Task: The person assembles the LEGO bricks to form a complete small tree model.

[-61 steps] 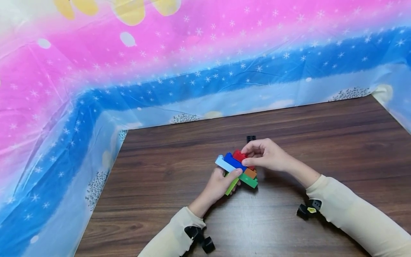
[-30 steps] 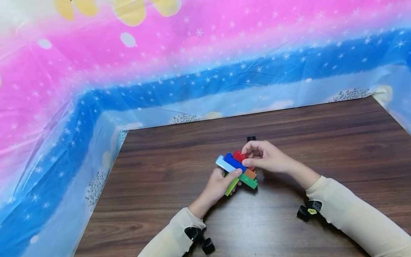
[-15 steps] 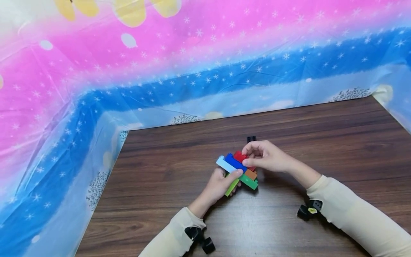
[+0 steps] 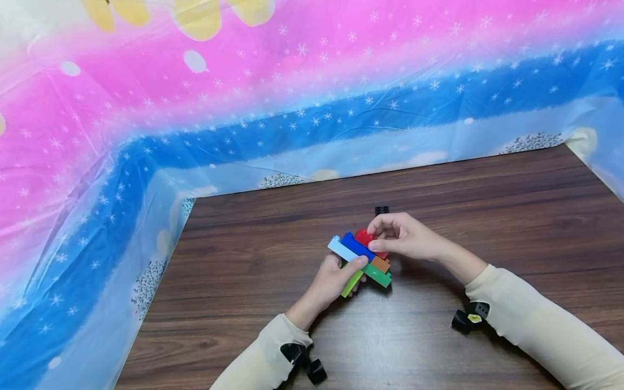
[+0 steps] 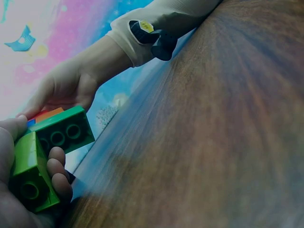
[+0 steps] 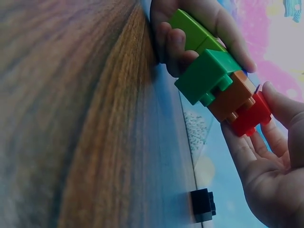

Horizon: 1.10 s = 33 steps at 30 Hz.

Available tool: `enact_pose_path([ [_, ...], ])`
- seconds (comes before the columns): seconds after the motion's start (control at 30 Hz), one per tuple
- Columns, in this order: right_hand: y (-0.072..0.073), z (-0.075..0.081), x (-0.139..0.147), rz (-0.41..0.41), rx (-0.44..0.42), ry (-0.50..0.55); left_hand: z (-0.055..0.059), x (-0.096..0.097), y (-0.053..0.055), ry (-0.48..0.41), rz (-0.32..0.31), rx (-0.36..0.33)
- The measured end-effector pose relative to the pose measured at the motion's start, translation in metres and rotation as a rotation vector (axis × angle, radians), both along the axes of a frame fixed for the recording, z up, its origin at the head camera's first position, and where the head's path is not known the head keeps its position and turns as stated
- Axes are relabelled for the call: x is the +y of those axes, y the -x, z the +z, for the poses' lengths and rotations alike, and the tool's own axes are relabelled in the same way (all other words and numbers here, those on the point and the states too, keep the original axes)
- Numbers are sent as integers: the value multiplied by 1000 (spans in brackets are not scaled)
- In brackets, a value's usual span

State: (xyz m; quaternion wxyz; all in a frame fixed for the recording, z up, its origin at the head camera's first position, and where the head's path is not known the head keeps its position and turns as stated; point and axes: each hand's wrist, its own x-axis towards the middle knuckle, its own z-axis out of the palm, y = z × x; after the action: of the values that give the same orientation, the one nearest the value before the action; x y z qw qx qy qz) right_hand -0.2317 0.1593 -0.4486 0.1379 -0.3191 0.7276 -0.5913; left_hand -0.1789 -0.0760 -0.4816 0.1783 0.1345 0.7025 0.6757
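Both hands hold one assembly of toy building bricks above the table. My left hand grips its lower part, with fingers curled round the lime green bricks and the thumb on top. Beyond these sit a green brick, an orange brick, a blue brick and a light blue brick. At the far end is a red brick, pinched between thumb and fingers of my right hand. In the right wrist view the red brick touches the orange one. The blue bricks are mostly hidden in both wrist views.
A black brick lies on the wooden table just beyond my right hand. Behind and to the left hangs a pink and blue patterned cloth. Black camera mounts sit at both sleeves.
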Motion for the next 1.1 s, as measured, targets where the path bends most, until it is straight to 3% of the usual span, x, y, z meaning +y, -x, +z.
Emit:
enact_pose_path([
  [0.37,-2,1,-2,-40,36,-22,-1,0,0,17,16,4],
  [0.6,-1,-5,-1,4,-13,-15,-6,-1,-4,26,34,-9],
  [0.83,2,-3,2,39,-73,8,-3,0,-2,35,20,45],
  [1.1,-2,2,-1,4,-21,-24,-2,-1,-2,37,5,48],
])
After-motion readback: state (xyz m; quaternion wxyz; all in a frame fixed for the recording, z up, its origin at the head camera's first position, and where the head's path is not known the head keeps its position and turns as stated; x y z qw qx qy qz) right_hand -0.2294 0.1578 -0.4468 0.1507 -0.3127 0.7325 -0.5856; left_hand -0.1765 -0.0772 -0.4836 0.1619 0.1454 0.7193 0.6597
